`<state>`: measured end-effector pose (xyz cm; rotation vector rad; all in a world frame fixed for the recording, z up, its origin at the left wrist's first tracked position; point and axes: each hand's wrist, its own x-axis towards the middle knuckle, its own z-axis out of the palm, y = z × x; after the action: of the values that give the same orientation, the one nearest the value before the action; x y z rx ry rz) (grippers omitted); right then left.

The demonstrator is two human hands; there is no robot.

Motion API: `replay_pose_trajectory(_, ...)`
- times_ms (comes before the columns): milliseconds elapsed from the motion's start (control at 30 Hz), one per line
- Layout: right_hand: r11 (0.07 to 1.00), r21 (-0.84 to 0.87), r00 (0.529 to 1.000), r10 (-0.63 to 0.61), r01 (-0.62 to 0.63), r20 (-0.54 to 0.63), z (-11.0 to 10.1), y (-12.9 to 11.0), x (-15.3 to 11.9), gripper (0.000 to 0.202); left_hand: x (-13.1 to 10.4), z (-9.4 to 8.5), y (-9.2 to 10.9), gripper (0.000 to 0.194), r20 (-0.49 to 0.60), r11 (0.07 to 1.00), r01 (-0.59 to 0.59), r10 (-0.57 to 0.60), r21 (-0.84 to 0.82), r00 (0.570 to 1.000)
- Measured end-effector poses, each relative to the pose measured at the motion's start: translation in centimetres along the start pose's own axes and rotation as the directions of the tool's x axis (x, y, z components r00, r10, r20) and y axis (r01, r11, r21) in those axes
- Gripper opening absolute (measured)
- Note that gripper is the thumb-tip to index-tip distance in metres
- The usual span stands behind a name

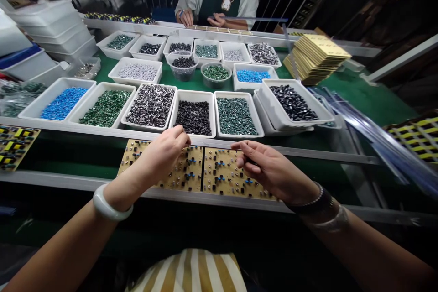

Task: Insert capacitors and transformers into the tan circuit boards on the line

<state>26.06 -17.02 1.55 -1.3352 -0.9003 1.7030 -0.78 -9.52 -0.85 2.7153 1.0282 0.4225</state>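
Two tan circuit boards sit side by side in the rail track in front of me, dotted with small black, blue and silver parts. Above the left circuit board (186,180) is my left hand (164,153), its fingers bent together in a pinch near the bin of black parts (194,116). Whatever they hold is hidden. My right hand (270,166) hovers over the right circuit board (224,182), with thumb and index finger close together and the other fingers curled. Something dark shows under its fingers, too small to name.
White bins of blue, green, black and silver components stand in rows on the green bench (167,73). Stacked boards (318,57) are at the back right, clear plastic tubes (369,132) at the right, and stacked white trays (51,23) at the left. A co-worker (219,4) sits opposite.
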Motion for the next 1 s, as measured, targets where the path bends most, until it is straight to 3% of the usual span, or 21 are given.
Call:
replay_pose_trajectory(400, 1.000, -0.013, 0.999, -0.018, 0.019, 0.030, -0.1, 0.3, 0.3, 0.047, 0.0, -0.7, 0.8, 0.026, 0.050, 0.950, -0.174, 0.167, 0.261, 0.985)
replay_pose_trajectory(567, 0.998, 0.049, 0.998, -0.039, 0.037, 0.040, 0.0, 0.0, 0.4, 0.043, -0.3, -0.7, 1.2, 0.026, 0.013, 0.913, -0.216, 0.226, 0.345, 0.974)
replay_pose_trajectory(733, 0.996, 0.002, 0.996, -0.087, 0.087, 0.035, -0.1, -0.4, 0.5, 0.047, -0.4, -0.9, 0.5, 0.034, 0.059, 0.890, -0.288, 0.286, 0.354, 0.956)
replay_pose_trajectory(833, 0.991, -0.099, 0.992, -0.078, 0.088, 0.101, -0.4, -0.4, 0.8, 0.054, -0.3, -0.8, 0.0, 0.034, 0.068, 0.947, -0.241, 0.232, 0.210, 0.970)
replay_pose_trajectory(933, 0.965, -0.235, 0.990, -0.100, 0.120, 0.095, -0.9, -0.3, 1.4, 0.058, -0.2, -0.6, -0.1, 0.025, -0.014, 0.981, -0.016, 0.014, -0.194, 1.000)
replay_pose_trajectory(967, 0.948, -0.289, 0.990, -0.115, 0.135, 0.085, -1.0, -0.3, 1.6, 0.057, -0.3, -0.7, -0.1, 0.023, -0.020, 0.919, 0.101, -0.118, -0.382, 0.993)
replay_pose_trajectory(1000, 0.929, -0.339, 0.988, -0.126, 0.147, 0.085, -1.1, -0.4, 1.8, 0.055, -0.3, -0.8, 0.0, 0.023, 0.009, 0.786, 0.223, -0.267, -0.576, 0.964)
